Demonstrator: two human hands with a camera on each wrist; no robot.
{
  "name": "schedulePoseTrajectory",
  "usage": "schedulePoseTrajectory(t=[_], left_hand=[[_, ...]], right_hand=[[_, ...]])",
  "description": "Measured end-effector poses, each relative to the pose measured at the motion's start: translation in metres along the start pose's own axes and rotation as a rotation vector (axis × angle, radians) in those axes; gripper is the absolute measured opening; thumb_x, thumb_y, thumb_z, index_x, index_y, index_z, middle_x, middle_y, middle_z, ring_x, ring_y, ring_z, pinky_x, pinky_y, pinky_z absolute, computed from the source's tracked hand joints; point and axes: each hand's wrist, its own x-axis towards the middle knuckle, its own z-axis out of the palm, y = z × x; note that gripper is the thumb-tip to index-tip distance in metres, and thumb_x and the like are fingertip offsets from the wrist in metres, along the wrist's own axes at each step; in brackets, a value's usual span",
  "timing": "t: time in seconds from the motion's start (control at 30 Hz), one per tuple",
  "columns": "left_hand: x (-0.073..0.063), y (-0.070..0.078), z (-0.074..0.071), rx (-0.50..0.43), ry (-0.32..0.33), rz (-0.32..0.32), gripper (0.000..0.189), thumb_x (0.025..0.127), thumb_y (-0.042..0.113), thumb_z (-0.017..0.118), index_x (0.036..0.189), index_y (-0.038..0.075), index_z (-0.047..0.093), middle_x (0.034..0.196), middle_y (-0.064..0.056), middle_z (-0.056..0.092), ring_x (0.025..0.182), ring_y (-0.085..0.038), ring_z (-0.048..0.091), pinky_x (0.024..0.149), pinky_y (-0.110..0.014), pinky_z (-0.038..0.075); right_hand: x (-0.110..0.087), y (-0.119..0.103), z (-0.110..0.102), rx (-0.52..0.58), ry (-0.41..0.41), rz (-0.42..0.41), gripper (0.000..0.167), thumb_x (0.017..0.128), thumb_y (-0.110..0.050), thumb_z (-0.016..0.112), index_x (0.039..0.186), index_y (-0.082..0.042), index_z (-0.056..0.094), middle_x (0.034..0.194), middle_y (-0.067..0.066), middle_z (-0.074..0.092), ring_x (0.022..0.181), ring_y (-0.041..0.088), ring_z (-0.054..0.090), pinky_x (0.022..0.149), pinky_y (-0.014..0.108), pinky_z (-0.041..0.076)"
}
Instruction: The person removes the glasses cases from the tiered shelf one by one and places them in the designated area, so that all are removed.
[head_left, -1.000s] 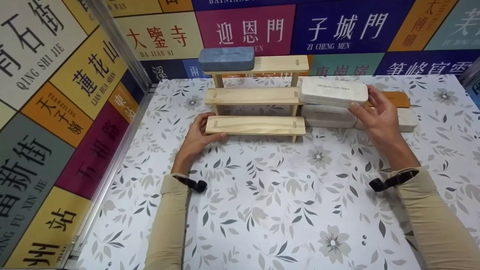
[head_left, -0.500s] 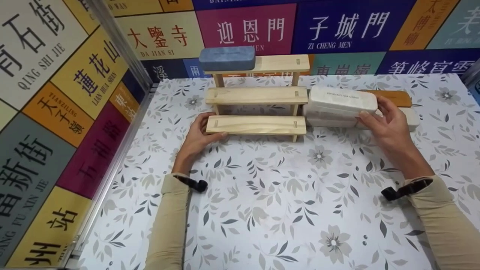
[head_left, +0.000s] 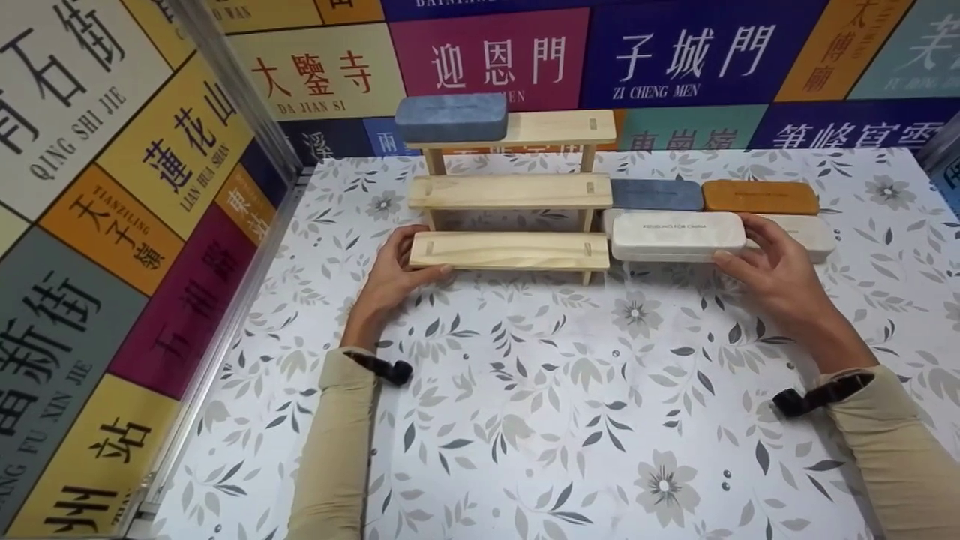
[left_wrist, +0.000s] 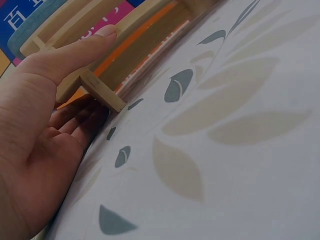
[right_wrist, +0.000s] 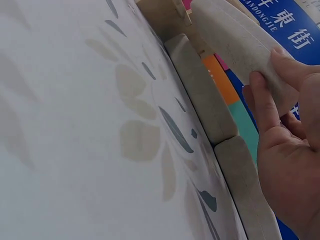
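A white rectangular glasses case with a line of small dark print on its lid (head_left: 679,235) sits just right of the three-tier pale wooden step shelf (head_left: 510,192), level with the lowest step and on top of another white case, with a third white case (head_left: 806,229) just behind the fingers. The right hand (head_left: 772,266) grips the right end of the printed case, thumb on the near side and fingers curled over the far edge. The left hand (head_left: 390,274) clasps the left end of the shelf's lowest plank, thumb lying along its front edge and fingers tucked underneath. Behind the white cases, a grey-blue case (head_left: 656,194) and an orange-brown case (head_left: 760,197) lie side by side on the floral-patterned desk (head_left: 570,405). Another grey-blue case (head_left: 451,118) rests on the top step's left end.
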Motion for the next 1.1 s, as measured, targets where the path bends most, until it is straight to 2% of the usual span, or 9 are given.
schedulePoseTrajectory(t=[0.17,0.27,0.4,0.57,0.67,0.8,0.9,1.0,1.1], left_hand=[[0.0,-0.001,0.0,0.004,-0.004,-0.012,0.081,0.086,0.009,0.093,0.154,0.009,0.049,0.145,-0.012,0.063,0.132,-0.025,0.063,0.112,-0.034,0.051],[0.001,-0.002,0.0,0.005,-0.008,-0.006,0.08,0.086,0.01,0.093,0.153,0.01,0.049,0.145,-0.011,0.064,0.131,-0.025,0.064,0.112,-0.034,0.052],[0.001,-0.002,-0.001,0.017,-0.012,0.009,0.08,0.087,0.009,0.092,0.154,0.009,0.048,0.145,-0.012,0.063,0.13,-0.026,0.064,0.11,-0.034,0.053],[0.0,-0.003,0.0,0.014,-0.004,0.0,0.081,0.086,0.007,0.092,0.154,0.008,0.048,0.145,-0.013,0.064,0.13,-0.026,0.064,0.11,-0.033,0.052],[0.001,-0.003,0.0,0.006,-0.002,-0.003,0.08,0.086,0.006,0.091,0.154,0.008,0.048,0.145,-0.013,0.063,0.13,-0.025,0.063,0.11,-0.032,0.052],[0.001,-0.003,0.0,0.006,0.001,-0.006,0.08,0.086,0.007,0.091,0.153,0.007,0.048,0.145,-0.012,0.063,0.131,-0.024,0.062,0.11,-0.032,0.051],[0.001,-0.002,-0.001,0.012,-0.001,-0.012,0.081,0.086,0.008,0.092,0.154,0.008,0.048,0.146,-0.013,0.063,0.133,-0.025,0.062,0.111,-0.033,0.051],[0.001,-0.002,-0.001,0.015,-0.003,-0.02,0.081,0.086,0.011,0.093,0.154,0.009,0.048,0.148,-0.012,0.062,0.134,-0.025,0.062,0.114,-0.035,0.05],[0.001,-0.001,-0.002,0.01,0.002,-0.024,0.082,0.086,0.012,0.094,0.154,0.01,0.048,0.149,-0.011,0.062,0.136,-0.023,0.061,0.117,-0.036,0.048]], right_hand=[[-0.007,0.003,-0.002,-0.084,-0.024,0.047,0.068,0.102,0.0,0.073,0.162,-0.009,0.042,0.159,0.006,0.045,0.126,0.007,0.068,0.089,0.025,0.064],[-0.011,0.005,-0.005,-0.091,-0.044,0.068,0.07,0.101,0.001,0.074,0.162,-0.009,0.042,0.157,0.004,0.046,0.124,0.007,0.069,0.086,0.026,0.065],[-0.013,0.007,-0.006,-0.075,-0.078,0.046,0.071,0.098,0.007,0.075,0.16,-0.005,0.042,0.153,0.006,0.048,0.126,0.008,0.069,0.092,0.022,0.062],[-0.013,0.007,-0.005,-0.174,-0.104,0.055,0.069,0.098,0.005,0.075,0.158,-0.003,0.041,0.15,0.003,0.048,0.125,0.003,0.068,0.094,0.02,0.061],[-0.013,0.005,-0.004,-0.281,-0.118,0.099,0.071,0.098,0.0,0.078,0.159,-0.004,0.04,0.149,0.001,0.049,0.121,-0.002,0.068,0.091,0.019,0.062],[-0.013,0.002,-0.006,-0.541,-0.113,0.133,0.076,0.096,-0.019,0.085,0.161,-0.009,0.046,0.149,0.005,0.056,0.111,-0.012,0.065,0.087,0.013,0.059],[-0.013,-0.001,-0.009,-0.717,-0.106,0.149,0.081,0.093,-0.035,0.089,0.162,-0.016,0.05,0.146,0.011,0.063,0.102,-0.014,0.061,0.08,0.011,0.054],[-0.013,-0.003,-0.01,-0.793,-0.108,0.169,0.084,0.091,-0.045,0.089,0.162,-0.021,0.051,0.137,0.016,0.069,0.098,-0.013,0.06,0.076,0.015,0.052],[-0.011,-0.004,-0.008,-0.817,-0.106,0.175,0.085,0.091,-0.049,0.088,0.163,-0.021,0.051,0.131,0.017,0.072,0.097,-0.012,0.059,0.074,0.016,0.052]])
